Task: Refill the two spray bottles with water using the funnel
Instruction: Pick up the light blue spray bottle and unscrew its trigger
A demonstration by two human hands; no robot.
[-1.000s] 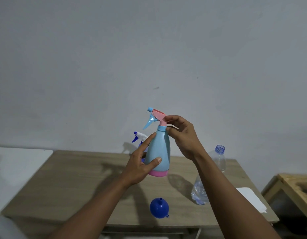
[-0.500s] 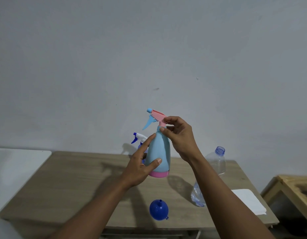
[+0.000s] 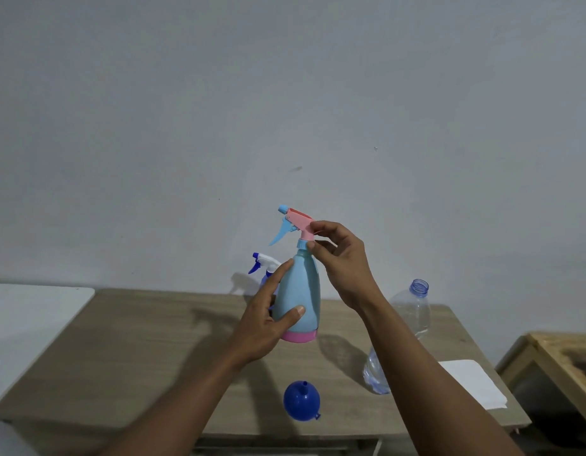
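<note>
I hold a light-blue spray bottle (image 3: 300, 291) with a pink base and pink trigger head upright above the wooden table (image 3: 146, 350). My left hand (image 3: 268, 319) grips its body from the left. My right hand (image 3: 342, 258) pinches the collar just under the pink head. A second spray bottle (image 3: 264, 263), white and dark blue on top, stands behind, mostly hidden by my left hand. A blue funnel (image 3: 301, 401) lies spout-up near the table's front edge. An uncapped clear water bottle (image 3: 411, 311) stands to the right, partly behind my right forearm.
A white sheet or cloth (image 3: 472, 383) lies at the table's right end. A wooden piece of furniture (image 3: 561, 353) stands further right. A white surface (image 3: 28, 311) adjoins the table on the left. A plain wall rises behind.
My right hand's fingers have shifted slightly around the bottle's collar and head. The bottle stays in much the same place in my left hand.
</note>
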